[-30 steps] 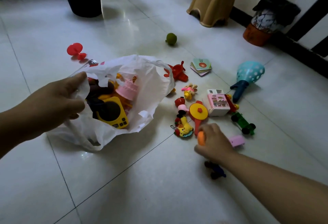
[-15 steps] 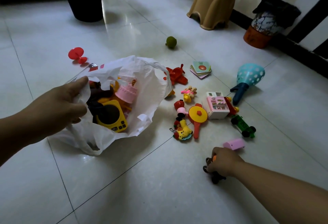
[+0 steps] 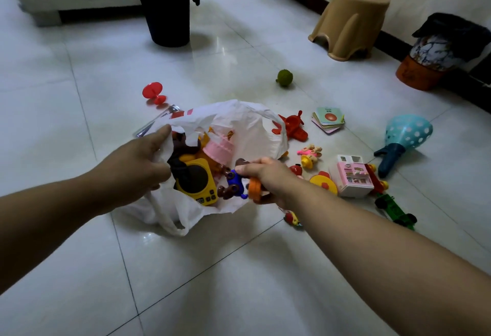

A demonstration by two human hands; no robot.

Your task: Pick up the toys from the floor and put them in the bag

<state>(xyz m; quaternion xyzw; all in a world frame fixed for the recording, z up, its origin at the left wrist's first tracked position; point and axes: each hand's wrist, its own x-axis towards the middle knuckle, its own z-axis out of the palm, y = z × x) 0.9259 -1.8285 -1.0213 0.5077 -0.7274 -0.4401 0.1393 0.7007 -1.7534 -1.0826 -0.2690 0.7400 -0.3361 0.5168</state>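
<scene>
A white plastic bag (image 3: 252, 128) lies open on the tiled floor, holding a yellow toy (image 3: 195, 182), a pink cake toy (image 3: 219, 149) and others. My left hand (image 3: 138, 161) grips the bag's left rim and holds it open. My right hand (image 3: 268, 178) is shut on a blue-and-brown toy figure (image 3: 233, 182) and a small orange piece (image 3: 254, 189), right over the bag's mouth. Loose toys lie to the right: a red plane (image 3: 293, 125), a pink-white toy house (image 3: 350, 176), a green car (image 3: 394, 210), a teal spotted toy (image 3: 406, 133).
A card stack (image 3: 329, 119), a green ball (image 3: 284, 78) and a red stand toy (image 3: 154, 93) lie farther out. A black bin (image 3: 167, 6) stands at the back, a tan stool (image 3: 350, 22) and a covered pot (image 3: 435, 53) by the right wall.
My right hand picked the blue-and-brown figure off the floor, still holding the orange piece, and carried both left and up to the bag's mouth. The left hand kept its hold on the bag.
</scene>
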